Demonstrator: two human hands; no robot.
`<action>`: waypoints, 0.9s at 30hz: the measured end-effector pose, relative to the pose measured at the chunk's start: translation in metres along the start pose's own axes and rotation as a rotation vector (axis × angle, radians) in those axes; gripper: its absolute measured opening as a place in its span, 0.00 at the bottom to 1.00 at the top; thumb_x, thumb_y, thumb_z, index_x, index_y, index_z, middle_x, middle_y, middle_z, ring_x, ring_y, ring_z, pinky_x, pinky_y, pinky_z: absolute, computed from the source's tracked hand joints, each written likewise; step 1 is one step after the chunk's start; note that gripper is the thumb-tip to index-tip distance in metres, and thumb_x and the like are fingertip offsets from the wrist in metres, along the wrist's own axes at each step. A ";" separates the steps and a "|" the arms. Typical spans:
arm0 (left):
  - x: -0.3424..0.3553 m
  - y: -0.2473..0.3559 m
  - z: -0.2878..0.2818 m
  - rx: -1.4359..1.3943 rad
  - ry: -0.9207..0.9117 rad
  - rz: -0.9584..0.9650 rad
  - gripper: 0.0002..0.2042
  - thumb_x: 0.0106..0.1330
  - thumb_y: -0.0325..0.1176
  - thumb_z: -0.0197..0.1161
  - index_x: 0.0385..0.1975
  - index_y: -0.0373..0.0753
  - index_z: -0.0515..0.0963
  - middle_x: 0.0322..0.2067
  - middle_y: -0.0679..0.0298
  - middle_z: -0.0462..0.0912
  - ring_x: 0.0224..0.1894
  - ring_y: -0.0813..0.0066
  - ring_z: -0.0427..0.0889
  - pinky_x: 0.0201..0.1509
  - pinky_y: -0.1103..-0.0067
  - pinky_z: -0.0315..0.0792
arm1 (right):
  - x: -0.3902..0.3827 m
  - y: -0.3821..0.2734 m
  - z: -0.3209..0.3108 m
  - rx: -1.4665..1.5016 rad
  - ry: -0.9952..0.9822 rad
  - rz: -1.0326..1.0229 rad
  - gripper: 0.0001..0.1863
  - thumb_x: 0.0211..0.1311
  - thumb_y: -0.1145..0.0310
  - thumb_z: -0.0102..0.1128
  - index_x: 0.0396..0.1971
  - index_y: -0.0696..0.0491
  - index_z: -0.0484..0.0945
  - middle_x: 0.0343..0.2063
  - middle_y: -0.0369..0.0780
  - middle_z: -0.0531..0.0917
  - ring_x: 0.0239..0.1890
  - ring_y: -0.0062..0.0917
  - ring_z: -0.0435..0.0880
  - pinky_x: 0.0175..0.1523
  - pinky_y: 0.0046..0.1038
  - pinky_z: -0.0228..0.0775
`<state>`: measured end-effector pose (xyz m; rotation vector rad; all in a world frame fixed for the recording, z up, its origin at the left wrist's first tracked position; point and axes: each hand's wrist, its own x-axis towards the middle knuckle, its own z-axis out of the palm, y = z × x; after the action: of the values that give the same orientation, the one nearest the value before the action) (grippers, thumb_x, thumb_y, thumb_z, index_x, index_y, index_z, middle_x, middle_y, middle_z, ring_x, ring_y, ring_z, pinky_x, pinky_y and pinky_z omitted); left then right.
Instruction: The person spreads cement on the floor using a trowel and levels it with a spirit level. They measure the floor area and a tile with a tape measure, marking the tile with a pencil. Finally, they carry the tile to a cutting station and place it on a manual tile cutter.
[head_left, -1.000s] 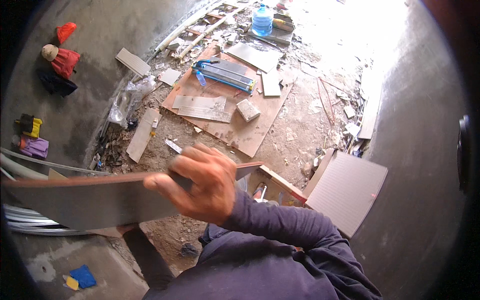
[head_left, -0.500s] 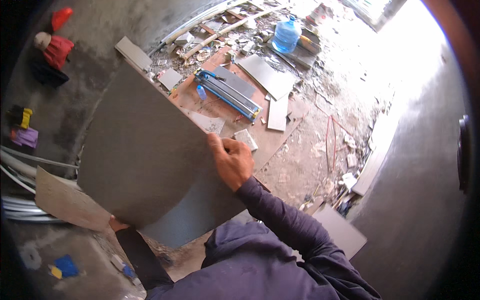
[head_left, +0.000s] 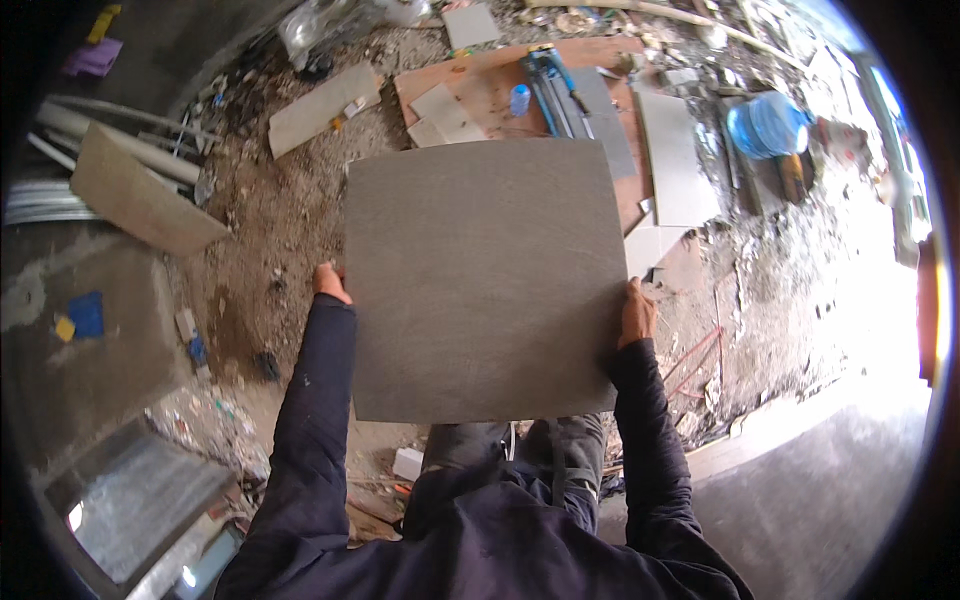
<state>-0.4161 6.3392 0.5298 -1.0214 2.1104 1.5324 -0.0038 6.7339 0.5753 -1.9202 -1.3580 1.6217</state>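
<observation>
A large square grey tile (head_left: 480, 280) is held flat in front of my body, its broad face turned up toward me. My left hand (head_left: 332, 283) grips the tile's left edge, and my right hand (head_left: 639, 313) is closed on its right edge. Most of the fingers are out of sight beneath the tile. Beyond its far edge, a blue manual tile cutter (head_left: 560, 95) lies on a reddish-brown board (head_left: 420, 85). Close to the cutter stands a small blue bottle (head_left: 519, 100).
Cut tile pieces (head_left: 672, 160) lie right of the cutter, near a big blue water jug (head_left: 770, 125). A long tile offcut (head_left: 325, 108) rests on rubble. At left, a tile piece (head_left: 145, 190) leans by pale pipes (head_left: 120, 140). Red cord (head_left: 700, 360) lies at right.
The tile has swung from tilted and slanting to level and square before me. My right hand has gone from its far edge to its right side. My view has turned left.
</observation>
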 end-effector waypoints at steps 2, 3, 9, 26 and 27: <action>0.002 -0.028 0.027 -0.056 0.051 -0.113 0.18 0.72 0.45 0.47 0.40 0.35 0.77 0.39 0.56 0.83 0.38 0.59 0.83 0.43 0.65 0.77 | 0.049 0.022 0.006 -0.125 0.009 0.010 0.31 0.70 0.49 0.50 0.22 0.66 0.77 0.17 0.38 0.73 0.25 0.21 0.67 0.32 0.33 0.62; 0.017 -0.038 0.057 -0.127 0.039 -0.184 0.18 0.72 0.45 0.47 0.38 0.35 0.77 0.38 0.57 0.83 0.38 0.59 0.83 0.42 0.65 0.77 | 0.094 0.050 0.014 -0.303 0.011 -0.028 0.32 0.69 0.48 0.51 0.23 0.67 0.77 0.17 0.39 0.72 0.25 0.23 0.67 0.33 0.35 0.63; 0.088 -0.175 0.135 -0.055 0.139 -0.224 0.19 0.73 0.44 0.45 0.41 0.34 0.76 0.40 0.57 0.82 0.40 0.61 0.82 0.47 0.68 0.76 | 0.251 0.166 0.068 -0.377 -0.098 0.018 0.32 0.69 0.47 0.51 0.34 0.67 0.82 0.24 0.47 0.83 0.30 0.28 0.79 0.41 0.36 0.71; 0.372 -0.381 0.279 -0.113 0.199 -0.084 0.32 0.72 0.49 0.46 0.67 0.28 0.62 0.69 0.51 0.63 0.72 0.59 0.60 0.74 0.67 0.48 | 0.488 0.326 0.281 -0.548 -0.172 -0.242 0.29 0.69 0.46 0.50 0.42 0.60 0.82 0.34 0.55 0.84 0.44 0.45 0.85 0.52 0.37 0.73; 0.388 -0.382 0.269 -0.138 0.194 -0.073 0.34 0.72 0.50 0.46 0.68 0.28 0.61 0.71 0.52 0.61 0.74 0.59 0.57 0.76 0.68 0.45 | 0.485 0.320 0.297 -0.552 -0.214 -0.269 0.29 0.69 0.46 0.50 0.43 0.60 0.82 0.35 0.56 0.84 0.46 0.47 0.85 0.53 0.37 0.73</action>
<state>-0.4444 6.3896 -0.0748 -1.3293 2.0886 1.6203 -0.1525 6.8489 -0.0495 -1.7437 -2.2337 1.4523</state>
